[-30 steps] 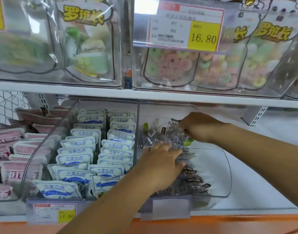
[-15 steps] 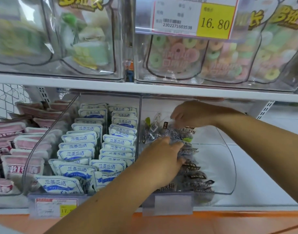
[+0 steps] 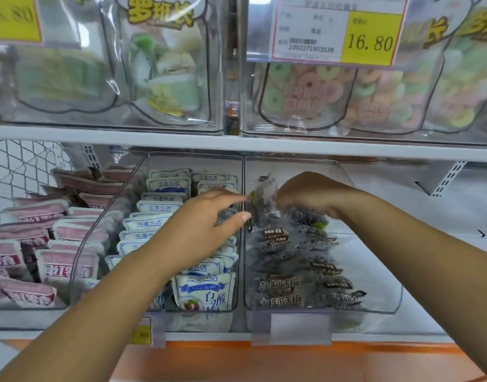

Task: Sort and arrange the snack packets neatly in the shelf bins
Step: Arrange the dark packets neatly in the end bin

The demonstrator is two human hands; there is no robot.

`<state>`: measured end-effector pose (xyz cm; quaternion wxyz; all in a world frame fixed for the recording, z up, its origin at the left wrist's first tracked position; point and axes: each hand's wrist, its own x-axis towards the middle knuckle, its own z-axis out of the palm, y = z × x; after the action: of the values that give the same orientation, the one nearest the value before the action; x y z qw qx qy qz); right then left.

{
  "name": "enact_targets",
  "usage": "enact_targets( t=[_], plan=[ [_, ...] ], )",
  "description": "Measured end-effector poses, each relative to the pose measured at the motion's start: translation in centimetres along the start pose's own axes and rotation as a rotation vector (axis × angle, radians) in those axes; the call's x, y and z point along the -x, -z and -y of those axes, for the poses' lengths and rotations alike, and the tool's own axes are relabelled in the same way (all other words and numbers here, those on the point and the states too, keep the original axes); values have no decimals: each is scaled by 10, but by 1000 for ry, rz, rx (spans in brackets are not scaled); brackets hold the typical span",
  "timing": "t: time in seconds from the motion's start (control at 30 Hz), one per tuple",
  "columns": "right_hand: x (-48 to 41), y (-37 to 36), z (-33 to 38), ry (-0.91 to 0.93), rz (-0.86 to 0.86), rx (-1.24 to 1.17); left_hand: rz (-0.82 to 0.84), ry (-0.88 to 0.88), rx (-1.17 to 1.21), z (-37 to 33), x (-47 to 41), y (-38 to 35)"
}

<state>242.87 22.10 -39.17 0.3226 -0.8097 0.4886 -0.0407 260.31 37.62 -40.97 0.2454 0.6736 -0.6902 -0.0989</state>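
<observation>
Two bare hands reach into clear plastic bins on a shop shelf (image 3: 443, 285). The left hand (image 3: 203, 224) stretches across the white packets, its fingers (image 3: 231, 198) nearly straight and its thumb set a little apart. Their tips meet the left edge of a raised packet (image 3: 263, 205) at the divider between two bins; whether they pinch it cannot be told. The right hand (image 3: 311, 194) arches above the same packet with its fingers curled down onto the packet's top right side, holding it.

The raised packet is clear wrap with dark pieces inside and a green leaf mark. It stands tilted at the back of the right bin (image 3: 380, 271), above a loose pile of dark packets (image 3: 297, 271) printed 九制话梅.

The middle bin (image 3: 198, 321) holds two neat overlapping rows of white and blue packets (image 3: 157, 208) reading 三蒸三晒. To the left lie pink packets (image 3: 68, 268) with a red label too blurred to read.

On the upper shelf (image 3: 237, 146), clear bins hold bags of ring-shaped sweets (image 3: 308, 89) and bags lettered 罗班长 in yellow. A price tag (image 3: 338, 28) reads 16.80 with barcode number 2302271603538.
</observation>
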Motion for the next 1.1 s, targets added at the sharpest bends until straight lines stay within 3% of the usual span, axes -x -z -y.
enact_targets(
  t=[0.07,0.2,0.37,0.47,0.53,0.6,0.7,0.8,1.0,1.1],
  plan=[
    [14,4,0,68,-74,-83,-16,4,41,-2,1,-2],
    [45,6,-13,165,-153,-497,-63,48,102,-16,1,-3],
    [78,-10,-24,199,1,-983,-101,59,366,-34,3,-6],
    [95,-14,-28,272,52,-972,-150,94,565,-46,5,-8],
    [103,-14,-29,268,-25,-940,-155,103,639,-53,6,-11],
    [109,-14,-31,259,-247,-796,-166,119,657,-58,8,-14],
    [121,-16,-31,332,-569,-311,-184,196,637,-66,12,-19],
    [131,-27,-30,354,-415,-156,-141,203,807,-74,15,-27],
    [134,-36,-42,294,-113,-558,142,140,1010,-87,24,-19],
    [138,-37,-44,259,-114,-505,181,115,907,-91,27,-20]
  ],
)
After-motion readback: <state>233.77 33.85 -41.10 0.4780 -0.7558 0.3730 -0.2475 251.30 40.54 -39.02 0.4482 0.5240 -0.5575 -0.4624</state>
